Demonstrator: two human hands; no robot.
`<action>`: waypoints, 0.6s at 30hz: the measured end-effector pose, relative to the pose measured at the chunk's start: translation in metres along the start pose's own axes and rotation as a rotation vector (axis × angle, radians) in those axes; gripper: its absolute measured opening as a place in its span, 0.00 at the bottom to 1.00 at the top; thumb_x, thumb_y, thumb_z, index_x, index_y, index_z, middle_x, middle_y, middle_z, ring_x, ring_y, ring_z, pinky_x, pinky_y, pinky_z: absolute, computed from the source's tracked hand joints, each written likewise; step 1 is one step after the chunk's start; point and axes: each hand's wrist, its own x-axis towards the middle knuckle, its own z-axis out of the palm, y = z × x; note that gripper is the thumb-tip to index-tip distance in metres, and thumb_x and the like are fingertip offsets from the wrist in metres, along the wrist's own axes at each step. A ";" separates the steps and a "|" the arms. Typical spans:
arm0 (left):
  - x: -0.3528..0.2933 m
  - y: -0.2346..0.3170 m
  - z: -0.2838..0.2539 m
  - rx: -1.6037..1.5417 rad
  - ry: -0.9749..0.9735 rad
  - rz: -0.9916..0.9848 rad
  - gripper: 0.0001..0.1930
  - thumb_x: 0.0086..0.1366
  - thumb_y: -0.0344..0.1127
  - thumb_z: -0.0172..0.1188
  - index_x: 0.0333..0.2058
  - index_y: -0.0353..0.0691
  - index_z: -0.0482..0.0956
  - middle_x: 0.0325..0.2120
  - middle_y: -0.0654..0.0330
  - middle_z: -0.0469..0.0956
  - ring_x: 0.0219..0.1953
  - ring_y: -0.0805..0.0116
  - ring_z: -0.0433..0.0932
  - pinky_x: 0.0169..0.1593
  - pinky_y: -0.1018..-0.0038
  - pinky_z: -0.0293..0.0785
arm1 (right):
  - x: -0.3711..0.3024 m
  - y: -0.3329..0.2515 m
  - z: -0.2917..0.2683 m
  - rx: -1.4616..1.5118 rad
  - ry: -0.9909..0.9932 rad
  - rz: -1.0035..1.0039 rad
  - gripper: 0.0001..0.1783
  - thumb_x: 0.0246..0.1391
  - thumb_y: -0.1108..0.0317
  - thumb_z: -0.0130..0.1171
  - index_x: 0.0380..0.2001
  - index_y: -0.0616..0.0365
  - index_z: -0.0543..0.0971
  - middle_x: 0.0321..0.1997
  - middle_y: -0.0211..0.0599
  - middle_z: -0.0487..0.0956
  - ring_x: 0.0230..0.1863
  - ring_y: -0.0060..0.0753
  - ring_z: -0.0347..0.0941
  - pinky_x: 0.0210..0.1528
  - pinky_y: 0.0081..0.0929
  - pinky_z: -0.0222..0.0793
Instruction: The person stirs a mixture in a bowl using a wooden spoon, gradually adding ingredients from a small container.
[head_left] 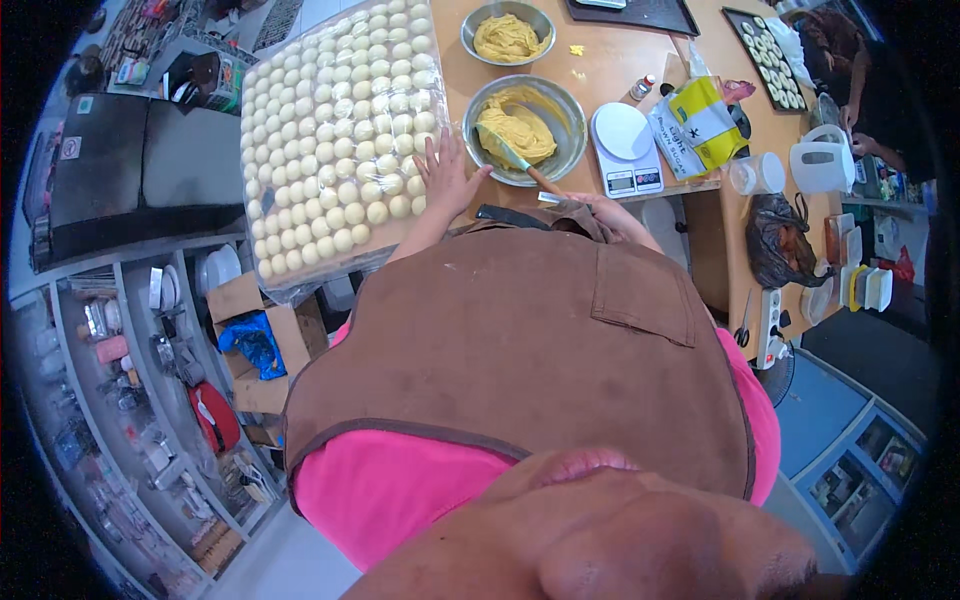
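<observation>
My left hand (pixel 447 178) is open, fingers spread over the right edge of a clear plastic sheet that covers rows of pale dough balls (pixel 345 145). To its right, a steel bowl (pixel 578 150) contains yellow dough (pixel 520 135). A spatula (pixel 540 178) with a wooden handle leans in this bowl. My right hand (pixel 612 214) is closed at bunched brown apron cloth (pixel 578 220), close to the spatula's handle end. Some of its fingers are hidden by the cloth. A small shiny metal piece (pixel 549 198) shows beside it; its kind is unclear.
Behind stands a second bowl (pixel 543 50) of yellow dough. On the right are a white kitchen scale (pixel 628 150), a yellow-and-white sugar bag (pixel 700 125), a white jug (pixel 822 162) and a black plastic bag (pixel 785 240). Another person's hand (pixel 850 118) is at far right.
</observation>
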 end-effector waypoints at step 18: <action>-0.005 0.002 -0.017 0.238 0.163 0.166 0.38 0.55 0.67 0.45 0.56 0.44 0.64 0.64 0.64 0.42 0.66 0.54 0.32 0.61 0.41 0.26 | -0.001 -0.007 0.006 -0.007 -0.022 -0.012 0.16 0.59 0.70 0.45 0.48 0.63 0.71 0.39 0.31 0.76 0.36 0.18 0.71 0.39 0.17 0.70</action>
